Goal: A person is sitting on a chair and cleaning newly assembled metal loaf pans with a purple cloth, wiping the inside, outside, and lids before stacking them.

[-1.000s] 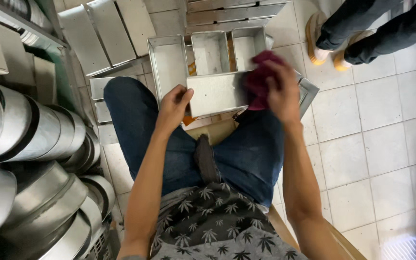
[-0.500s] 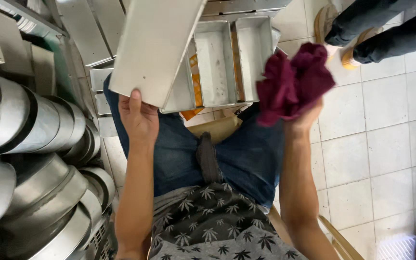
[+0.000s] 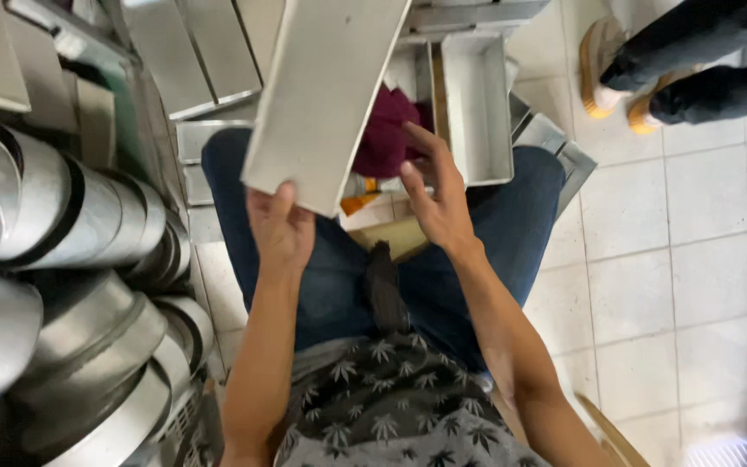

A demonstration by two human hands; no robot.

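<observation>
Since half a second ago the right hand [image 3: 438, 195] has come down from head height and now presses the dark red cloth [image 3: 386, 130] against the hidden face of the long metal pan [image 3: 326, 86], which has swung a little closer to the body.

Nearest the camera, a patterned shirt [image 3: 382, 415] and blue jeans [image 3: 477, 251] fill the lower middle of the view. Above the knees, the left hand [image 3: 280, 229] grips the pan's near short end, thumb on the pale outer face and fingers curled under the edge. The right hand's fingers are spread and loosely bent around the cloth, holding it rather than clenching it.

To wipe well, I judge the left hand should keep the near end firmly pinned so the pan cannot twist, while the cloth runs along the length in full strokes and into the corners.

The pan is held in the air over the lap, tilted. Its long axis runs from the left hand up and away to the right, the far end passing out of the top of the view; its flat outer side faces the camera.

Beyond it lie more rectangular pans [image 3: 477, 104] on the floor. Round tins [image 3: 62, 285] are stacked at the left, and another person's shoes [image 3: 603, 73] stand on the white tiles [image 3: 676, 259] at the far right.
</observation>
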